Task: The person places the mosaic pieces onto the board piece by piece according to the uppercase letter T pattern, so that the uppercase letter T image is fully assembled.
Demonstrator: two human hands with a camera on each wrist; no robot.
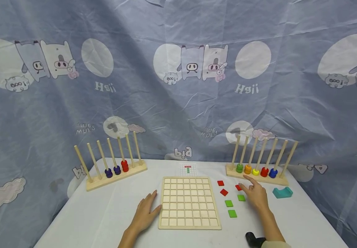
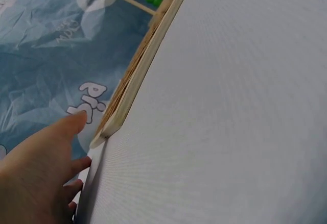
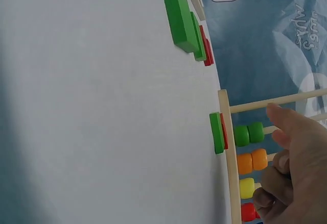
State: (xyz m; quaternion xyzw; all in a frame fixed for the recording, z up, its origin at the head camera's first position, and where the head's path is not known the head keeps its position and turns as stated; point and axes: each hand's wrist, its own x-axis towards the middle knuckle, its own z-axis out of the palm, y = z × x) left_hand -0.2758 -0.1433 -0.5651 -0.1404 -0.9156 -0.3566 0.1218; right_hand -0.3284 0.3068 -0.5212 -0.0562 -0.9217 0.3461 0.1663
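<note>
My left hand (image 1: 144,214) lies on the white table with its fingers spread, its thumb tip right at the left edge of a square wooden grid board (image 1: 186,203). Nothing is in that hand. To the right of the board, my right hand (image 1: 256,197) has its index finger stretched forward, the thumb tip close by a red square tile (image 1: 238,187) and the other fingers bent. No tile shows between thumb and index. Two more red tiles (image 1: 224,192) lie nearer the board. Three green tiles (image 1: 232,213) lie closer to me, one green tile (image 3: 217,133) beside the red one.
A pattern card (image 1: 188,169) lies behind the board. Wooden peg racks with coloured beads stand back left (image 1: 116,177) and back right (image 1: 232,171). A teal curved block (image 1: 282,192) sits at the right, and a black object (image 1: 252,239) lies by my right forearm.
</note>
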